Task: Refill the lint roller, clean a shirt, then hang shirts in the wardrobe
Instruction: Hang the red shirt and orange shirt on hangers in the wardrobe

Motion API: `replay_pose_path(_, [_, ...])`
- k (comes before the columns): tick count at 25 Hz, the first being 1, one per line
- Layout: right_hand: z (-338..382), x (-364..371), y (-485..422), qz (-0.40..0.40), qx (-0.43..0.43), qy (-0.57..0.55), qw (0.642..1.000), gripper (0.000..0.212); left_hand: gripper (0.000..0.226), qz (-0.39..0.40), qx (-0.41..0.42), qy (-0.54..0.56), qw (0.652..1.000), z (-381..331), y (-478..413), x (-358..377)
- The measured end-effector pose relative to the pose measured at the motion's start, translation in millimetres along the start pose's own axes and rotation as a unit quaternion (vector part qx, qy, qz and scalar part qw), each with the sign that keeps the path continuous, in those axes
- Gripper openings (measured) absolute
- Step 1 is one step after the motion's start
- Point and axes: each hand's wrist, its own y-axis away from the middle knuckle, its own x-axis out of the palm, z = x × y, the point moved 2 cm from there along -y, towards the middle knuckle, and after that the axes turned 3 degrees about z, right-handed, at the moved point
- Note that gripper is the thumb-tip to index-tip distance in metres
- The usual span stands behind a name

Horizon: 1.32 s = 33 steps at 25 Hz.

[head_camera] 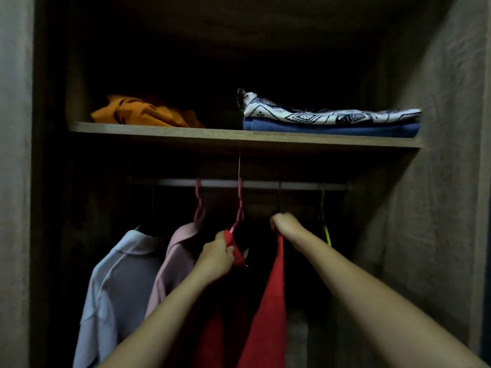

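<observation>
Inside a dim wardrobe a pale rail (265,184) runs under a wooden shelf. A red shirt (268,314) hangs from a pink hanger (239,216) hooked on the rail. My left hand (216,254) is shut on the shirt's collar just below the hanger neck. My right hand (285,223) is shut on the top of the shirt's other side, close under the rail. Left of it hang a pink shirt (172,264) on a pink hanger and a white shirt (117,288).
A yellow-green hanger (324,224) hangs bare at the rail's right. On the shelf (212,135) lie a crumpled orange garment (143,112) and a patterned white cloth on folded blue fabric (329,123). Wardrobe walls close in on both sides.
</observation>
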Motion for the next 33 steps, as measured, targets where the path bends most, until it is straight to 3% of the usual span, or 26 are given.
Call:
replay_pose_path(2, [0,-4,5,0.009,0.001,0.045,0.999,0.027,0.040,0.006,0.004,-0.037,0.999,0,4,-4])
replay_pose_path(3, [4,-7,10,0.013,-0.005,0.121,0.993,0.038,0.037,-0.002,0.011,-0.095,0.995,-3,9,-10])
replay_pose_path(4, [8,-10,15,-0.009,-0.026,0.225,0.974,0.048,0.034,-0.031,0.027,-0.171,0.984,-9,16,-19])
replay_pose_path(6, [23,-16,34,-0.114,-0.158,0.372,0.908,0.048,0.037,-0.155,0.094,-0.258,0.949,-27,29,-50])
replay_pose_path(8, [48,-20,59,-0.208,-0.352,0.402,0.819,0.036,0.037,-0.309,0.244,-0.230,0.890,-50,50,-91])
replay_pose_path(9, [61,-24,69,-0.248,-0.433,0.404,0.767,0.031,0.034,-0.385,0.334,-0.212,0.834,-61,60,-112])
replay_pose_path(10, [74,-29,75,-0.275,-0.494,0.403,0.720,0.029,0.031,-0.444,0.399,-0.204,0.776,-71,66,-132])
replay_pose_path(12, [104,-40,76,-0.312,-0.546,0.408,0.662,0.036,0.028,-0.486,0.435,-0.215,0.727,-92,65,-179])
replay_pose_path(13, [120,-44,72,-0.325,-0.549,0.421,0.645,0.045,0.027,-0.492,0.407,-0.220,0.738,-102,56,-203])
replay_pose_path(15, [146,-52,58,-0.335,-0.527,0.479,0.617,0.065,0.033,-0.446,0.277,-0.255,0.812,-108,19,-250])
replay_pose_path(18, [167,-57,42,-0.286,-0.459,0.555,0.632,0.085,0.080,-0.204,0.081,-0.315,0.924,-89,-21,-283])
replay_pose_path(20, [169,-59,39,-0.258,-0.426,0.561,0.661,0.094,0.109,-0.083,0.034,-0.282,0.955,-75,-25,-280])
replay_pose_path(23, [165,-56,37,-0.240,-0.413,0.537,0.695,0.100,0.119,-0.121,0.111,-0.319,0.934,-74,-14,-283])
replay_pose_path(26, [163,-55,32,-0.228,-0.441,0.506,0.705,0.102,0.111,-0.232,0.171,-0.420,0.861,-89,-6,-296])
replay_pose_path(27, [163,-56,32,-0.217,-0.451,0.493,0.711,0.105,0.107,-0.231,0.172,-0.420,0.861,-92,-8,-296])
replay_pose_path(30, [165,-66,39,-0.185,-0.440,0.436,0.763,0.122,0.114,-0.089,0.124,-0.327,0.933,-88,-20,-284])
replay_pose_path(33, [168,-79,46,-0.207,-0.373,0.444,0.788,0.114,0.120,-0.014,0.101,-0.266,0.959,-80,-31,-284])
